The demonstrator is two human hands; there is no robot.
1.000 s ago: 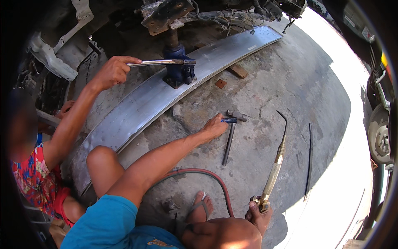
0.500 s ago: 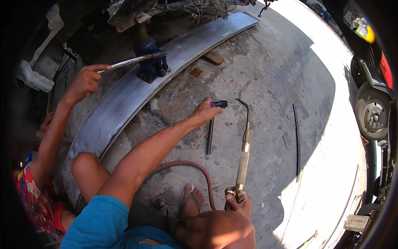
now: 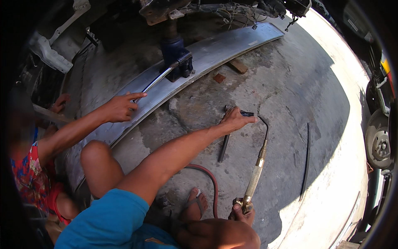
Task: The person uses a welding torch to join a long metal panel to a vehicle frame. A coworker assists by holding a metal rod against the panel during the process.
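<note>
My left hand [image 3: 237,120] reaches forward, its fingers closed around a small black block [image 3: 248,113] with a shiny edge; its kind is unclear. A black rod [image 3: 224,148] slants down below this hand; whether it joins the block is hidden. Close to the block is the bent dark tip of a brass gas torch [image 3: 254,178]. My right hand [image 3: 243,214] grips the torch by its valve end, low in the view. A red hose [image 3: 215,186] curves beside my sandalled foot.
At left, a co-worker's hand [image 3: 120,108] is on a shiny metal bar [image 3: 159,78] at a blue jack [image 3: 174,56]. The jack stands on a long curved metal panel [image 3: 141,108] under vehicle parts. A wood piece [image 3: 237,66] and thin black strip [image 3: 306,162] lie on the concrete; a wheel [image 3: 378,139] is far right.
The co-worker's hand and metal bar have swung down, and their fingers have loosened. My view has shifted. The torch tip and the block in my left hand now appear closer together.
</note>
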